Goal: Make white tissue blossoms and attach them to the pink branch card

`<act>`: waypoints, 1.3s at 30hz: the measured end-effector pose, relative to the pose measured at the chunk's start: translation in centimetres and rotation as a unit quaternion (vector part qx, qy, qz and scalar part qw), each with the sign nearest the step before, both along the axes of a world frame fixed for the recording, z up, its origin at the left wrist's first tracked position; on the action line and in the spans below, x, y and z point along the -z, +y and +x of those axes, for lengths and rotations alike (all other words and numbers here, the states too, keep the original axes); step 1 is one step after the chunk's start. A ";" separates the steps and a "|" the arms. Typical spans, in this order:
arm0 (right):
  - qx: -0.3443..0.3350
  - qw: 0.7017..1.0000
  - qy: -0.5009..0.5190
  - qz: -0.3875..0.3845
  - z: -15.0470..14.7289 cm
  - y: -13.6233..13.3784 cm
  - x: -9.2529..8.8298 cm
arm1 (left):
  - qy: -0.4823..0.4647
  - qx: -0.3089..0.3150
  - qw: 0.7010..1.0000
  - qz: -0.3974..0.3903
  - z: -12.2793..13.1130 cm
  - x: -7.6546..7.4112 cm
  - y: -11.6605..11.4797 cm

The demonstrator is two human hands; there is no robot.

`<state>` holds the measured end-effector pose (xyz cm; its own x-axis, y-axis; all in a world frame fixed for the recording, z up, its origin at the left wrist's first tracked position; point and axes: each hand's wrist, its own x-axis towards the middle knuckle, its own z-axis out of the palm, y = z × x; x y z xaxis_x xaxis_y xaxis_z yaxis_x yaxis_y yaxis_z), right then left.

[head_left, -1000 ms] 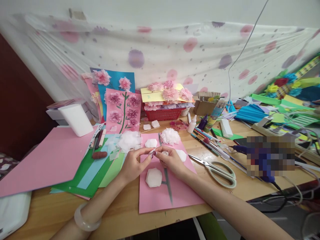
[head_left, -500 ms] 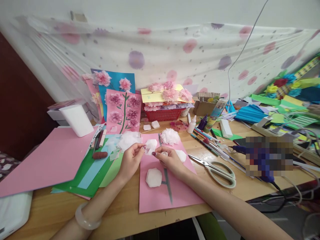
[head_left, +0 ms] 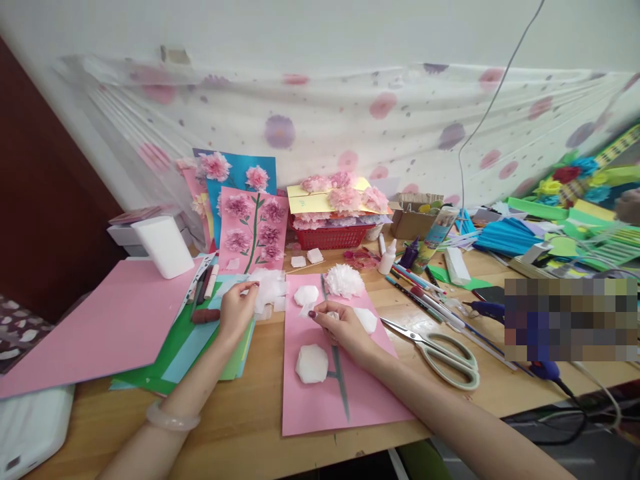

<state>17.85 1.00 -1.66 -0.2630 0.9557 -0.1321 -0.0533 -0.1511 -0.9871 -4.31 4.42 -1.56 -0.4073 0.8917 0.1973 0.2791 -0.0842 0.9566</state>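
My left hand point(head_left: 239, 311) has its fingertips pinched together at the near-left edge of a loose pile of white tissue paper squares point(head_left: 270, 295); what lies between them is hidden. My right hand point(head_left: 343, 327) is closed over the pink card point(head_left: 305, 413), with a small piece of white tissue paper point(head_left: 307, 311) at its fingertips. A painted grey-green stem point(head_left: 341, 383) runs down this card. On it sit a fluffy white tissue flower point(head_left: 345, 281) and flat white paper rounds point(head_left: 312, 364), one partly behind my right hand.
Open scissors point(head_left: 440, 353) lie right of the card, beside pens point(head_left: 425, 303) and a white glue bottle point(head_left: 387, 257). A blue glue gun point(head_left: 543, 363) with its cord is further right. Coloured sheets point(head_left: 95, 320) cover the left. A red basket point(head_left: 335, 237) and finished flower cards point(head_left: 255, 230) stand behind.
My left hand has moved left, away from my right hand, to the tissue pile. My right hand stays over the card. The whole view has shifted slightly.
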 end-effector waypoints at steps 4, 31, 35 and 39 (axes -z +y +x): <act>0.003 1.000 0.019 -0.012 -0.1 0.1 -0.1 | 0.066 -0.037 0.997 0.016 -1.5 -0.1 0.8; 0.005 0.999 0.050 -0.003 0.1 -0.1 -0.5 | -0.040 0.251 0.967 -0.009 5.6 -0.4 -4.6; 0.007 1.000 0.029 0.006 0.1 -0.2 -0.5 | -0.061 0.239 0.969 -0.013 5.6 -0.2 -4.6; 0.018 1.000 0.008 0.013 0.1 -0.1 -0.3 | -0.038 0.235 0.971 0.005 5.7 -0.2 -4.6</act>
<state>17.94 0.88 -1.37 -0.2307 0.9675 -0.1035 -0.0737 -0.1234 -0.9896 1.36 -0.15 -1.36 0.0311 0.9810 0.1918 0.1366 -0.1942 0.9714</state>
